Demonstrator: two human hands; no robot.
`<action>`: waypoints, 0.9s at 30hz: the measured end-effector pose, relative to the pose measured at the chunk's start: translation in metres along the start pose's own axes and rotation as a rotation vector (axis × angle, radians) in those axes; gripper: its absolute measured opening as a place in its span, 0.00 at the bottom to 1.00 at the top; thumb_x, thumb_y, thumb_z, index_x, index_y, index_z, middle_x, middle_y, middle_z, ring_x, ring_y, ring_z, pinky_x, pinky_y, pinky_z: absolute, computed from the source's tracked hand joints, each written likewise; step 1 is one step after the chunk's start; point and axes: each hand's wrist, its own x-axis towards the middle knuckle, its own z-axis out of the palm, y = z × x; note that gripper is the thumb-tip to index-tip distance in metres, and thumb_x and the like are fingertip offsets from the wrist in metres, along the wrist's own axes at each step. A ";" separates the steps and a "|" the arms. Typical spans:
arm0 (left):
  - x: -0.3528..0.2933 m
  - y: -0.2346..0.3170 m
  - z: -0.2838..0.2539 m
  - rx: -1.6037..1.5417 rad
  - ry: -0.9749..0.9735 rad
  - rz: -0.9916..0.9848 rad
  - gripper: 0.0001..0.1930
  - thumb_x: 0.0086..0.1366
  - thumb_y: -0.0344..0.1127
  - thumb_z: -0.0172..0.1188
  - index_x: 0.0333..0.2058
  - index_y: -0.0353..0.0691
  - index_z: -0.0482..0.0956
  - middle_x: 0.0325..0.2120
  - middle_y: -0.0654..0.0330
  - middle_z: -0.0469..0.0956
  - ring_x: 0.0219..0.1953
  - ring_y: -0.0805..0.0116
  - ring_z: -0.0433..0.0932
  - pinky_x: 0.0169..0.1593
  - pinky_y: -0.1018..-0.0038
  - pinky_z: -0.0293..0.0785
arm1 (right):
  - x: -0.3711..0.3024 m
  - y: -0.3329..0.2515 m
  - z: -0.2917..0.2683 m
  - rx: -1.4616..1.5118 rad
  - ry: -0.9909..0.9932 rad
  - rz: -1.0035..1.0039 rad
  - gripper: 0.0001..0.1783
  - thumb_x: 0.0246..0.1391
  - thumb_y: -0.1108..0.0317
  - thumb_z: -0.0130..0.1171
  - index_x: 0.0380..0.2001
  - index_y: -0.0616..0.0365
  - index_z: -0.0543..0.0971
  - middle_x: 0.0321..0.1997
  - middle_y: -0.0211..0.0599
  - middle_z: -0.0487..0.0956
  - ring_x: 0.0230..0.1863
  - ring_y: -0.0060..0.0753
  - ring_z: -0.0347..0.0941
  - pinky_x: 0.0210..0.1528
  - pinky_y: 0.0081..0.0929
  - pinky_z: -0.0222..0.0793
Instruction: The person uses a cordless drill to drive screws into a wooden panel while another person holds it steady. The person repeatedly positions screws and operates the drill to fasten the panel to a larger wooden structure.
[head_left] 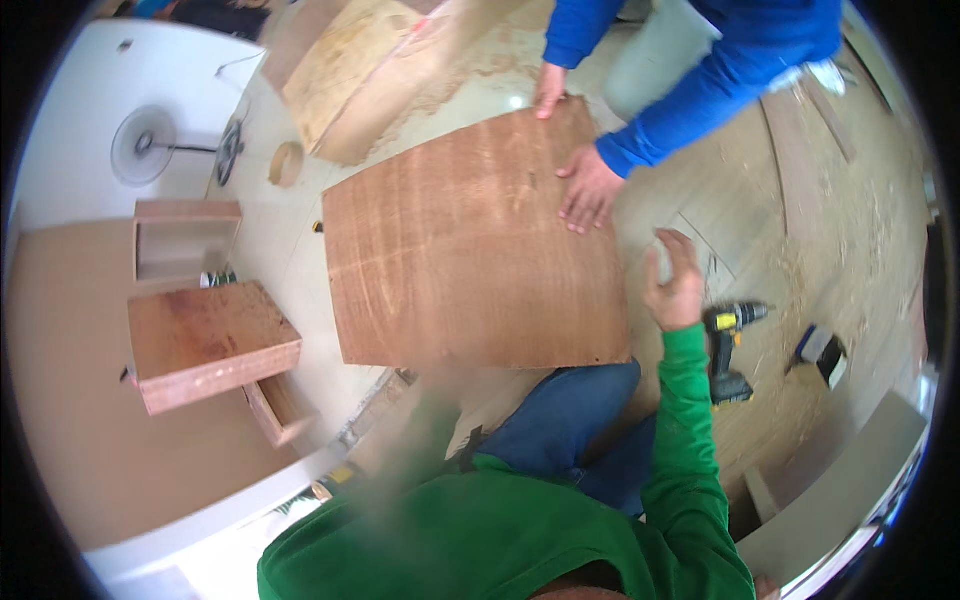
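Note:
A large reddish-brown plywood panel [470, 240] lies flat in front of me, its near edge by my knees. My right hand [676, 285] is off the panel's right edge, fingers curved and apart with nothing in them. Just beyond its wrist is a black and yellow cordless drill [730, 350] on the floor. Motion smears my left hand [443, 372] at the panel's near edge, so its fingers and any hold cannot be made out. A co-worker in blue sleeves rests one hand [592, 188] flat on the panel and the other hand [549, 92] at its far edge.
A wooden box [215, 335] and an open drawer [272, 408] stand at left, near a standing fan [143, 146]. A tape roll [286, 164] and a light plywood sheet [350, 65] lie farther off. Wood strips [790, 165], shavings and a dark brush-like object [822, 352] are at right.

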 end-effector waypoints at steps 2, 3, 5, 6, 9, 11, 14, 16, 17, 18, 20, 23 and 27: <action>0.010 -0.006 0.001 -0.083 0.010 0.024 0.41 0.71 0.56 0.68 0.74 0.44 0.61 0.69 0.46 0.71 0.67 0.39 0.75 0.68 0.37 0.72 | 0.046 -0.037 0.058 0.149 -0.074 -0.158 0.19 0.64 0.68 0.64 0.55 0.66 0.82 0.57 0.59 0.82 0.61 0.65 0.76 0.65 0.50 0.72; 0.015 -0.006 0.001 -0.111 0.007 0.035 0.39 0.72 0.53 0.69 0.73 0.45 0.62 0.69 0.48 0.72 0.66 0.40 0.76 0.67 0.36 0.73 | 0.071 -0.047 0.087 0.124 -0.101 -0.203 0.22 0.64 0.65 0.64 0.57 0.66 0.81 0.59 0.60 0.81 0.63 0.65 0.75 0.67 0.50 0.71; 0.016 -0.002 -0.002 -0.124 -0.052 0.008 0.35 0.73 0.49 0.68 0.71 0.46 0.64 0.67 0.50 0.74 0.64 0.41 0.78 0.64 0.36 0.77 | 0.127 -0.058 0.140 -0.052 -0.182 -0.224 0.28 0.65 0.57 0.64 0.62 0.64 0.79 0.65 0.60 0.78 0.67 0.64 0.72 0.71 0.50 0.67; 0.014 0.000 -0.004 -0.125 -0.078 -0.011 0.33 0.73 0.47 0.67 0.71 0.46 0.65 0.65 0.51 0.76 0.63 0.42 0.79 0.62 0.36 0.79 | 0.148 -0.059 0.161 -0.208 -0.262 -0.154 0.32 0.66 0.52 0.62 0.65 0.63 0.77 0.68 0.59 0.76 0.70 0.61 0.70 0.74 0.50 0.64; 0.009 0.004 0.000 -0.109 -0.024 0.086 0.30 0.74 0.43 0.66 0.70 0.46 0.67 0.62 0.52 0.79 0.59 0.42 0.82 0.56 0.36 0.83 | 0.195 -0.053 0.199 -0.631 -0.076 -0.203 0.37 0.68 0.44 0.57 0.69 0.58 0.73 0.72 0.51 0.72 0.76 0.52 0.64 0.77 0.55 0.58; 0.009 0.007 0.007 -0.176 0.024 0.050 0.30 0.73 0.42 0.68 0.69 0.46 0.68 0.60 0.52 0.80 0.58 0.43 0.83 0.56 0.36 0.84 | 0.222 -0.037 0.197 -0.614 -0.232 -0.207 0.37 0.68 0.42 0.55 0.69 0.56 0.73 0.71 0.47 0.72 0.76 0.47 0.63 0.77 0.58 0.56; 0.013 0.013 0.011 -0.163 0.044 0.039 0.29 0.73 0.39 0.68 0.68 0.45 0.69 0.59 0.51 0.81 0.57 0.43 0.83 0.56 0.36 0.84 | 0.235 -0.017 0.182 -0.628 -0.419 -0.187 0.36 0.68 0.40 0.55 0.67 0.53 0.74 0.69 0.42 0.73 0.75 0.45 0.63 0.74 0.62 0.58; 0.016 0.017 0.007 -0.131 0.125 0.081 0.27 0.72 0.39 0.68 0.66 0.45 0.71 0.58 0.51 0.81 0.56 0.43 0.84 0.57 0.39 0.85 | 0.235 -0.012 0.172 -0.647 -0.422 -0.195 0.35 0.68 0.39 0.55 0.66 0.52 0.75 0.67 0.41 0.74 0.73 0.45 0.65 0.71 0.62 0.62; 0.021 0.021 0.007 -0.112 0.117 0.100 0.27 0.72 0.39 0.69 0.66 0.44 0.71 0.58 0.50 0.81 0.56 0.43 0.84 0.56 0.39 0.85 | 0.232 -0.011 0.167 -0.671 -0.393 -0.187 0.34 0.68 0.39 0.55 0.66 0.52 0.75 0.66 0.40 0.74 0.72 0.45 0.66 0.70 0.61 0.63; 0.024 0.026 0.004 -0.088 0.114 0.116 0.27 0.72 0.39 0.69 0.66 0.43 0.72 0.58 0.49 0.81 0.56 0.43 0.84 0.56 0.40 0.85 | 0.228 -0.010 0.162 -0.679 -0.386 -0.177 0.34 0.68 0.39 0.55 0.65 0.52 0.75 0.65 0.40 0.75 0.71 0.44 0.68 0.69 0.60 0.64; 0.036 0.040 0.001 -0.073 0.151 0.153 0.26 0.71 0.39 0.70 0.64 0.39 0.73 0.57 0.47 0.81 0.54 0.44 0.84 0.54 0.41 0.86 | 0.222 -0.008 0.149 -0.675 -0.396 -0.138 0.33 0.69 0.39 0.54 0.65 0.52 0.75 0.63 0.40 0.76 0.69 0.45 0.69 0.66 0.59 0.67; 0.065 0.066 0.010 -0.068 0.234 0.230 0.25 0.70 0.38 0.71 0.59 0.32 0.77 0.51 0.46 0.84 0.47 0.46 0.86 0.47 0.45 0.88 | 0.219 0.001 0.133 -0.669 -0.337 -0.095 0.32 0.69 0.39 0.54 0.64 0.52 0.75 0.60 0.40 0.77 0.67 0.45 0.70 0.63 0.57 0.69; 0.086 0.087 0.011 0.041 0.383 0.262 0.22 0.71 0.39 0.70 0.54 0.26 0.83 0.46 0.47 0.86 0.44 0.54 0.86 0.50 0.58 0.83 | 0.205 0.015 0.122 -0.712 -0.292 -0.051 0.31 0.69 0.39 0.55 0.61 0.52 0.76 0.59 0.40 0.77 0.66 0.46 0.70 0.60 0.57 0.69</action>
